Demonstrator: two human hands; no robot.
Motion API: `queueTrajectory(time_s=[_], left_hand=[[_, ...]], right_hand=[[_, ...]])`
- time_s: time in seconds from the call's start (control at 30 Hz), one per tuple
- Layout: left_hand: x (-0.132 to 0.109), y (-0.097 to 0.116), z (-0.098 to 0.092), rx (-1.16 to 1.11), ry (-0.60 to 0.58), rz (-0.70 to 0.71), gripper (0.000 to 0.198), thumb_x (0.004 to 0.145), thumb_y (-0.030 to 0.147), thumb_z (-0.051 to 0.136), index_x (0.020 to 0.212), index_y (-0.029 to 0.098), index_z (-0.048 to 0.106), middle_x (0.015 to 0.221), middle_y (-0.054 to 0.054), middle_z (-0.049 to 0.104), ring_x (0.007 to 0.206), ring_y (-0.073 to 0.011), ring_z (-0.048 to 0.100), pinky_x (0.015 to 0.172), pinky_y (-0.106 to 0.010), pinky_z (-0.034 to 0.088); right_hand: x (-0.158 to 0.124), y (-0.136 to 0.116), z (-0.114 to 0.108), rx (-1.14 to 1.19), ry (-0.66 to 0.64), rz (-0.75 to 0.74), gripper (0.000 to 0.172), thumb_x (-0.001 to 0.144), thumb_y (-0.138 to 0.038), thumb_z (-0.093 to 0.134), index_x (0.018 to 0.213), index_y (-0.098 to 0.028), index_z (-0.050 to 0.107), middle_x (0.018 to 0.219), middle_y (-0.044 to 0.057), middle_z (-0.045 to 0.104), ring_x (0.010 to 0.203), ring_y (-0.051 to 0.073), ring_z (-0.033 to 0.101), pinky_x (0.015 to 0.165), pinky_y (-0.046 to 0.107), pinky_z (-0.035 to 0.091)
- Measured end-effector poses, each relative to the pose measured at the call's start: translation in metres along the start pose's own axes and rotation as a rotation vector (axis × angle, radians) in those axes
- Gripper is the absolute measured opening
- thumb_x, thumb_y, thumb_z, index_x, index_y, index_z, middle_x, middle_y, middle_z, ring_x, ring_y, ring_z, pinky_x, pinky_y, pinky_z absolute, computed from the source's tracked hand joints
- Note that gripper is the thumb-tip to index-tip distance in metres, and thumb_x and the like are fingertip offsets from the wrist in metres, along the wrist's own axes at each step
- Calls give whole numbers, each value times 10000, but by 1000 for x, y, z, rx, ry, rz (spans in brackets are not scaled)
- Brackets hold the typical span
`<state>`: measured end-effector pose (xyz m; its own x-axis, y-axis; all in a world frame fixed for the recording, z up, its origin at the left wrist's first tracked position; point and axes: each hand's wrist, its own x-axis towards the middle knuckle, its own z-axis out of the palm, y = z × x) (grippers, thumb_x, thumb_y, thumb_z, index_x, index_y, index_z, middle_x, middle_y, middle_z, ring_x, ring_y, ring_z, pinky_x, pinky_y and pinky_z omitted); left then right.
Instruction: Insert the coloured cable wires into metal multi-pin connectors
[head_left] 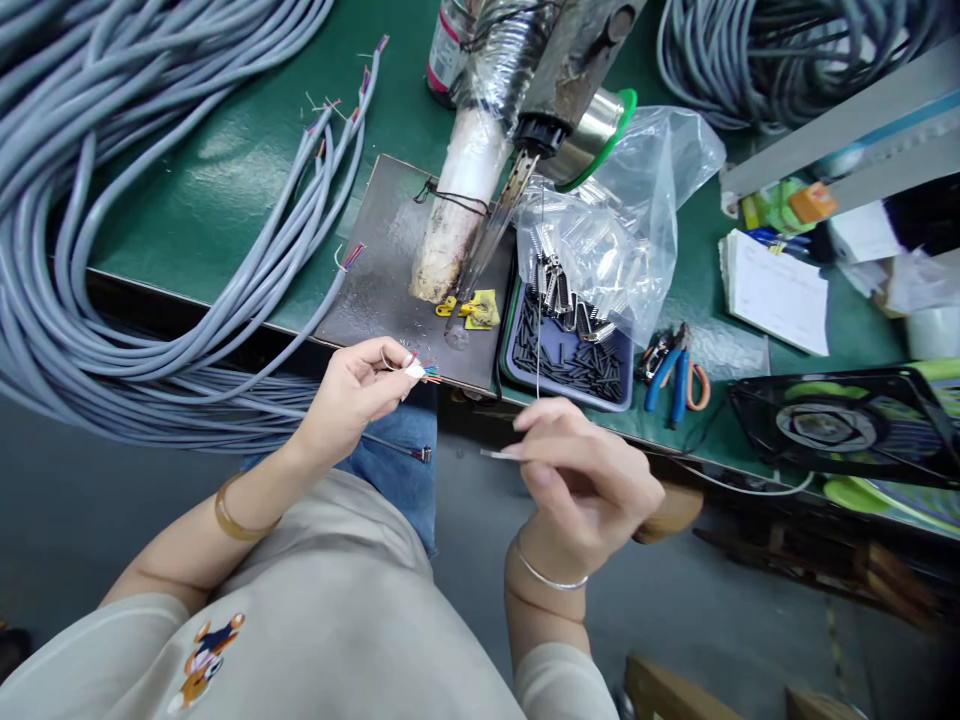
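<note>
My left hand [367, 385] is closed in a pinch near the table's front edge. Between its fingertips are the fanned-out coloured wires [430, 372] of a stripped cable end. To the right, my right hand [577, 475] has its fingers closed on solder wire. A thin strand of the solder wire [538, 340] runs down to it from the spool [592, 140], and a short silvery end juts out left of the fingers. Above both hands, a soldering iron [517, 185] is fixed with its tip pointing down by a yellow sponge [484, 310].
Grey cables [172, 230] pile up on the left. A purple tray [619, 400] holds black sleeves and metal connectors, beside a plastic bag [660, 190]. Blue-handled pliers [679, 385], a paper pad [776, 290] and a black fan [832, 425] lie right. One connector-tipped cable [409, 450] hangs over my lap.
</note>
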<state>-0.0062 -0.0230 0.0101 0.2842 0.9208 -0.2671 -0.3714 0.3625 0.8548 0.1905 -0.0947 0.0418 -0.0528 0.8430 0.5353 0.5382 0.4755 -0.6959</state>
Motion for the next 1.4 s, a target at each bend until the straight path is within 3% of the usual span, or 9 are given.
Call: queueTrajectory(time_s=[0.1,0.27,0.43,0.53,0.67,0.8,0.97,1.13,1.4], left_hand=[[0,-1,1,11,8,-7,218,688,260,819,670,149,633,563,53,465,420,-11,274,394,-175,151],[-5,6,-2,148,-72,90,150,745,215,776,658,155,670,611,5,582,511,-65,457,482,-191,352],[-19,40,-4,515,-517,311,121,817,113,703,757,185,779,624,-35,651,542,-108,500,506,-234,365],[-23,50,-2,556,-688,350,156,835,97,677,807,192,797,618,-41,659,512,-105,462,484,-246,342],[-12,32,3,294,-367,235,100,794,129,727,716,192,725,656,-32,661,546,-101,518,497,-226,364],[5,11,1,-61,-6,-10,201,710,191,759,658,170,566,591,39,554,406,-25,358,396,-173,202],[11,10,-7,-140,4,-96,270,660,228,778,682,173,515,560,67,532,367,-12,349,377,-155,198],[7,12,-10,-143,-30,-109,289,640,238,789,690,176,512,556,73,526,366,-11,337,374,-154,204],[0,10,-8,-107,-84,-123,262,638,211,787,660,163,530,602,51,541,405,-10,350,386,-152,197]], right_hand=[[-6,-9,0,-122,-62,-15,167,923,-328,616,1007,-391,745,573,-59,656,458,165,595,493,353,527],[-2,-8,7,-247,11,65,346,923,-231,612,1244,-354,647,690,-59,725,454,139,601,481,308,512],[10,0,-16,-429,-212,195,36,967,-244,603,950,-261,629,731,-45,738,618,134,717,607,256,529],[18,22,-38,-749,-61,238,138,943,-329,633,841,-240,602,637,-35,665,559,154,655,583,279,458],[35,74,-53,-951,106,328,110,932,-309,579,856,-234,606,656,2,642,620,199,629,698,334,468],[55,117,-50,-924,33,289,83,908,-259,537,871,-235,607,806,43,698,756,224,641,753,360,470],[73,131,-51,-931,-108,238,55,812,-201,615,782,-237,584,728,39,651,625,176,488,637,344,333],[83,127,-61,-931,-245,282,258,706,-111,670,648,-245,457,693,27,593,568,117,286,611,368,220],[95,127,-53,-947,-336,371,299,717,-124,703,593,-235,455,639,0,549,586,107,399,634,374,269]])
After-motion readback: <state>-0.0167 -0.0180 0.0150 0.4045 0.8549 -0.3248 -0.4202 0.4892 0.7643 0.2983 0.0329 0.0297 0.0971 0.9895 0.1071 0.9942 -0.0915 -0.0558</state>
